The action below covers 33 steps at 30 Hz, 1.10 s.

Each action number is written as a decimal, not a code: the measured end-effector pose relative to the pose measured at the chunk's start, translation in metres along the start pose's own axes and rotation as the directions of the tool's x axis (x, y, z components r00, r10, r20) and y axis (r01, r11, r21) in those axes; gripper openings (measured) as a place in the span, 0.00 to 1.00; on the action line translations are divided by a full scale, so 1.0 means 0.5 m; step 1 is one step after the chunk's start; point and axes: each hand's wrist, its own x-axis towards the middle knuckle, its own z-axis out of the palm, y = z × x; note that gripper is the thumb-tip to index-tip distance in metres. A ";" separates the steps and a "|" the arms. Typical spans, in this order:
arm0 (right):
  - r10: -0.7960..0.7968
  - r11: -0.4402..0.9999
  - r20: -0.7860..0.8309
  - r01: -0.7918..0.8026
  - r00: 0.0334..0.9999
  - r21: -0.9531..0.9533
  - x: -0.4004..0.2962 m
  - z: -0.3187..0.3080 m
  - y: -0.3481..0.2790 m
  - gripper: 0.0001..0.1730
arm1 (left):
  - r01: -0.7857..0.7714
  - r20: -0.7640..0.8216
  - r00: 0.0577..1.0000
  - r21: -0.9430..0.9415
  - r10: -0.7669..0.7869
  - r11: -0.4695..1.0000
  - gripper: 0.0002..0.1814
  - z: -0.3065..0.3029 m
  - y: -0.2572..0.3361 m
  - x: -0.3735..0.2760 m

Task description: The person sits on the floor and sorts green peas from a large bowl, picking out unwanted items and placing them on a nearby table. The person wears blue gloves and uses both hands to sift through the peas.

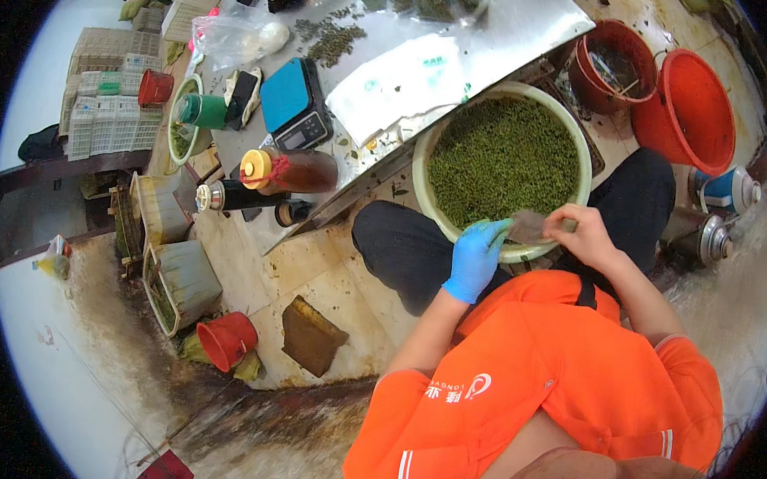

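Observation:
Before me, between my knees, stands a large pale round tub (420,176) filled with small green plant pieces (508,158). Over its near rim my left hand (475,258), in a blue glove with green-stained fingertips, is closed at the edge of a thin, blurred greyish-brown piece (527,227); what it is cannot be told. My bare right hand (579,231) pinches the other side of that piece between thumb and fingers. The two hands are close together but apart.
A metal table (531,26) beyond holds a blue-topped scale (290,98), white printed bags (404,84) and a bottle of brown liquid (302,171). Red buckets (696,113) and vacuum flasks (709,240) stand right. Plastic bins (189,281) and a smaller red bucket (227,340) are left.

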 end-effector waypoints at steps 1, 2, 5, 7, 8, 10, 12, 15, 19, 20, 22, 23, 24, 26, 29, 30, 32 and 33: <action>0.032 0.999 0.014 -0.032 0.999 -0.007 -0.006 -0.004 0.006 0.05 | 0.034 0.026 0.999 0.003 -0.034 0.999 0.11 0.003 0.002 -0.003; 0.033 0.999 0.052 -0.033 0.998 0.000 -0.010 -0.009 0.009 0.05 | 0.060 -0.011 0.998 -0.076 -0.061 0.995 0.11 0.006 0.007 -0.005; -0.011 0.968 0.171 0.054 0.985 -0.247 -0.014 -0.020 -0.001 0.06 | -0.249 -0.102 0.953 0.267 0.284 0.931 0.11 -0.005 0.012 0.009; -0.098 0.909 0.225 0.179 0.969 -0.375 -0.015 -0.022 -0.001 0.07 | -0.002 -0.055 0.998 0.041 0.004 0.999 0.11 -0.002 0.023 -0.003; -0.168 0.889 0.233 0.249 0.958 -0.383 -0.017 -0.021 0.001 0.09 | 0.240 0.075 0.970 -0.212 -0.230 0.947 0.11 -0.003 0.035 -0.012; -0.315 0.863 0.210 0.371 0.926 -0.342 -0.018 -0.017 -0.017 0.14 | 0.615 0.505 0.779 -0.497 -0.372 0.612 0.14 -0.017 0.036 -0.018; -0.452 0.848 0.126 0.469 0.883 -0.248 -0.016 -0.012 -0.055 0.20 | 0.289 0.408 0.901 -0.304 -0.150 0.908 0.17 -0.007 0.006 -0.015; -0.408 0.846 0.186 0.446 0.894 -0.291 -0.008 -0.007 -0.087 0.29 | -0.293 0.348 0.913 0.191 0.215 0.937 0.20 0.024 -0.001 0.015; -0.188 0.691 0.281 0.330 0.941 -0.643 0.009 -0.022 -0.037 0.08 | -0.431 0.344 0.873 0.213 0.346 0.877 0.22 0.043 0.049 0.042; -0.336 0.680 0.140 0.342 0.932 -0.648 0.014 -0.041 -0.015 0.01 | -0.415 0.222 0.896 0.101 0.386 0.904 0.23 0.028 0.058 0.066; -0.292 0.684 -0.033 0.184 0.956 -0.706 0.012 -0.091 0.015 0.02 | -0.332 0.063 0.942 0.065 0.328 0.941 0.32 0.004 0.028 0.127; -0.322 0.690 -0.105 0.157 0.941 -0.706 0.012 -0.108 0.017 0.02 | -0.226 0.119 0.973 0.284 0.199 0.932 0.41 -0.014 0.003 0.154; -0.318 0.721 -0.131 0.150 0.939 -0.676 0.011 -0.114 0.010 0.02 | -0.148 0.156 0.984 0.428 0.088 0.891 0.52 -0.012 -0.040 0.170; -0.306 0.780 -0.192 0.130 0.932 -0.612 0.014 -0.126 -0.001 0.03 | -0.105 0.284 0.958 0.505 -0.050 0.857 0.62 0.005 -0.092 0.207; -0.258 0.806 -0.199 0.097 0.945 -0.584 0.004 -0.124 0.012 0.05 | -0.131 0.400 0.907 0.566 -0.131 0.814 0.64 0.035 -0.086 0.211; -0.246 0.812 -0.203 0.087 0.948 -0.578 0.000 -0.123 0.016 0.05 | -0.145 0.432 0.889 0.581 -0.152 0.801 0.65 0.048 -0.084 0.205; -0.215 0.825 -0.218 0.057 0.952 -0.563 -0.013 -0.120 0.025 0.05 | -0.185 0.462 0.877 0.585 -0.137 0.790 0.64 0.074 -0.091 0.163; -0.203 0.829 -0.221 0.048 0.954 -0.557 -0.017 -0.120 0.032 0.05 | -0.192 0.475 0.869 0.580 -0.138 0.792 0.64 0.083 -0.094 0.139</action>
